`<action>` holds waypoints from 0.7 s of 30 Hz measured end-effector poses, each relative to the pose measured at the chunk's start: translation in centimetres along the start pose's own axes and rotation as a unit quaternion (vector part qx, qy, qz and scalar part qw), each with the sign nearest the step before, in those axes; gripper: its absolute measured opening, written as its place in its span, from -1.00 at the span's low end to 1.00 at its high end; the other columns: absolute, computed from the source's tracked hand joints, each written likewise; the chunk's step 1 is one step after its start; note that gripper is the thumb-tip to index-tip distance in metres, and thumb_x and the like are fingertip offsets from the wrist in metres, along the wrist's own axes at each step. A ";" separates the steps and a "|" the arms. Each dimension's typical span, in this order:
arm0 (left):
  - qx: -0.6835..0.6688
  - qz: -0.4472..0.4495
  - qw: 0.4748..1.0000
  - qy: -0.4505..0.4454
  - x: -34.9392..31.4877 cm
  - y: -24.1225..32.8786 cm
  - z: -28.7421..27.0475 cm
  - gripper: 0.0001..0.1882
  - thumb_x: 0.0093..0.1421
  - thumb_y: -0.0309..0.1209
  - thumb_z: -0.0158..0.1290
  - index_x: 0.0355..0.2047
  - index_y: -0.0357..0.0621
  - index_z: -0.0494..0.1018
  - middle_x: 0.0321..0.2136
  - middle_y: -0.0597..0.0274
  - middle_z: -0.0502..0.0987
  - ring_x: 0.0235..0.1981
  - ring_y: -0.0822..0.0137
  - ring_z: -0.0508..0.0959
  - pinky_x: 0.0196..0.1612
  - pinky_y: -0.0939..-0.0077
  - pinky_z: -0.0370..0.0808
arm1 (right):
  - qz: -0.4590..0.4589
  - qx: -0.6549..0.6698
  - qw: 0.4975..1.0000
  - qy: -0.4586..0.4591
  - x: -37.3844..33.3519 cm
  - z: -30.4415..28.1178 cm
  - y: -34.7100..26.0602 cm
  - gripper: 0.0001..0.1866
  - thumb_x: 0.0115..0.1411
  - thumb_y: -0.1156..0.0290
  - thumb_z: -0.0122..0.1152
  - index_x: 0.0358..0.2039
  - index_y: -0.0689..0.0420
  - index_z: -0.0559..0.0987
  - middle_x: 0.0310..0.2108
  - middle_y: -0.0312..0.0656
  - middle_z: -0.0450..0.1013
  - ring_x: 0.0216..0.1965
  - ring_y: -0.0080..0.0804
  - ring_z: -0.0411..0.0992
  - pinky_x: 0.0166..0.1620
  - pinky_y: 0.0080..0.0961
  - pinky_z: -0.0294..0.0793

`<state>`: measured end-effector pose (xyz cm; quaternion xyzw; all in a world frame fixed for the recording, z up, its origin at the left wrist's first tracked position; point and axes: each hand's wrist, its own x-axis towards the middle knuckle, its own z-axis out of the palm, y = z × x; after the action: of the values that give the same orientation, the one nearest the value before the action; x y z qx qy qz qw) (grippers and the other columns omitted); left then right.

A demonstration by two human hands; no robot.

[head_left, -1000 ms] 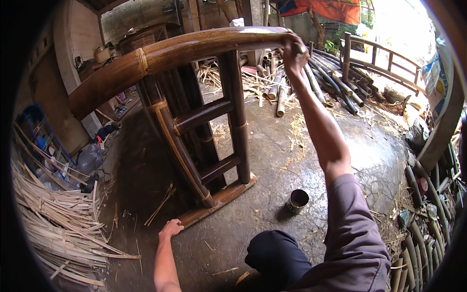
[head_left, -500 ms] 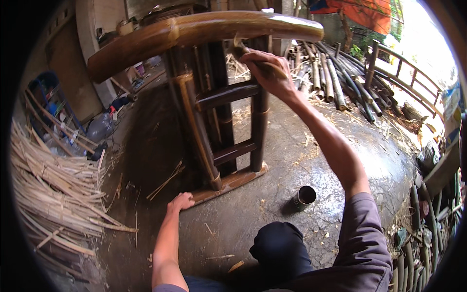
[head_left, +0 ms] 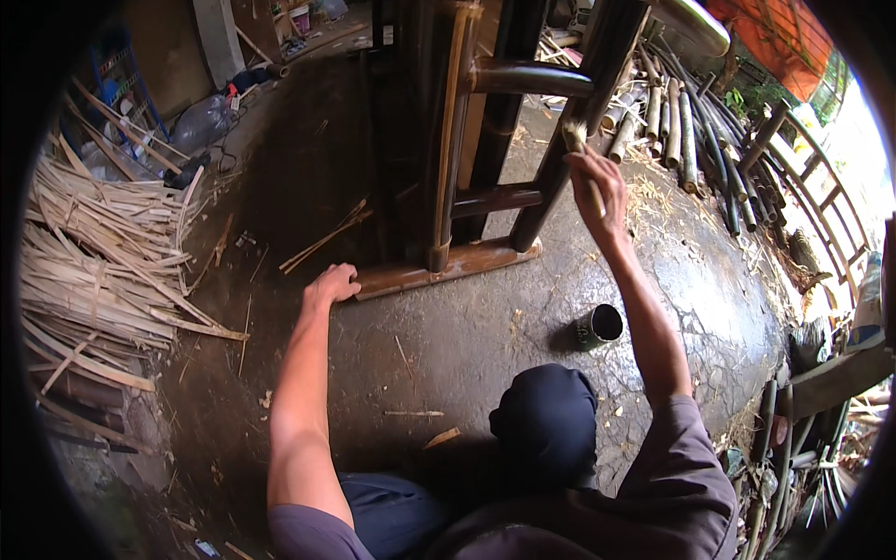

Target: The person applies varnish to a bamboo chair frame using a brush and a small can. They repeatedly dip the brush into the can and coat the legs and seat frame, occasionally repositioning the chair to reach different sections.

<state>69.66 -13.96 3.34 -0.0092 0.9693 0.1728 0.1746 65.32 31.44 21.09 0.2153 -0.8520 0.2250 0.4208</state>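
Note:
A glossy dark-brown bamboo furniture frame stands before me, its upper part cut off by the picture's top. Its base rail lies along the floor. My left hand is closed around the rail's left end. In my right hand I grip a paintbrush by its handle. The pale bristles point up and away, at the right-hand post; whether they touch it I cannot tell. To the right of the frame, near my knee, an open dark can sits on the floor.
Split bamboo strips are heaped at the left. Bamboo poles are piled at the back right, beside a bamboo railing. A clear plastic bag lies at the far left. Thin slivers litter the concrete floor.
My right hand and the brush have come down from beneath the curved top rail to the right-hand post. The view has tilted downward. My left hand stays on the base rail.

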 end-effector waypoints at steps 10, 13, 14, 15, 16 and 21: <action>0.005 0.031 0.999 0.009 -1.4 3.9 -2.7 -0.53 0.11 -0.27 0.09 0.05 -0.12 0.42 -0.02 -0.07 0.50 0.05 -0.02 0.46 0.11 0.14 0.41 | 0.163 0.273 0.948 -0.008 -8.9 11.7 -8.6 -0.85 0.18 0.55 0.19 -0.23 0.14 0.62 -0.27 -0.13 0.58 -0.17 -0.39 0.54 -0.07 -0.52 0.47; 0.035 0.025 0.999 -0.013 -2.1 5.4 -2.7 -0.52 0.12 -0.26 0.09 0.05 -0.14 0.42 -0.03 -0.04 0.50 0.04 0.00 0.47 0.10 0.19 0.42 | 0.133 0.300 0.944 -0.033 -10.6 12.3 -7.0 -0.87 0.17 0.56 0.21 -0.24 0.19 0.60 -0.34 -0.17 0.57 -0.24 -0.52 0.51 -0.14 -0.57 0.46; 0.037 0.026 0.999 -0.003 -2.8 4.9 -3.1 -0.53 0.13 -0.26 0.07 0.04 -0.17 0.42 -0.08 -0.05 0.53 0.00 0.01 0.50 0.08 0.22 0.43 | 0.112 0.318 0.942 -0.012 -11.7 12.8 -6.5 -0.87 0.17 0.56 0.21 -0.25 0.20 0.60 -0.35 -0.19 0.56 -0.27 -0.55 0.49 -0.16 -0.57 0.46; 0.034 0.025 0.999 0.008 -3.1 4.3 -3.0 -0.53 0.13 -0.27 0.06 0.04 -0.20 0.42 -0.12 -0.05 0.56 -0.04 0.02 0.53 0.06 0.25 0.44 | 0.161 0.355 0.920 -0.047 -13.2 12.3 -6.1 -0.89 0.21 0.52 0.16 -0.26 0.20 0.60 -0.38 -0.23 0.54 -0.31 -0.56 0.48 -0.18 -0.59 0.45; 0.016 0.052 0.998 0.018 -2.6 3.1 -3.3 -0.54 0.13 -0.28 0.07 0.02 -0.21 0.42 -0.20 -0.02 0.60 -0.12 0.04 0.57 -0.02 0.26 0.48 | 0.214 0.332 0.916 -0.070 -14.5 12.3 -6.0 -0.88 0.23 0.50 0.14 -0.25 0.20 0.60 -0.36 -0.24 0.54 -0.30 -0.56 0.47 -0.17 -0.58 0.45; 0.006 -0.011 1.000 0.021 -4.0 1.8 -3.8 -0.52 0.13 -0.30 0.06 0.05 -0.24 0.40 -0.15 -0.07 0.57 -0.06 0.01 0.54 0.03 0.23 0.45 | 0.321 0.422 0.848 -0.007 -21.8 17.8 -5.5 -0.87 0.27 0.46 0.09 -0.25 0.16 0.59 -0.28 -0.31 0.51 -0.19 -0.55 0.42 -0.08 -0.56 0.41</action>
<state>72.01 -13.75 8.63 -0.0225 0.9735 0.1651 0.1564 69.38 20.79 -5.25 0.0884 -0.6992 0.6842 0.1878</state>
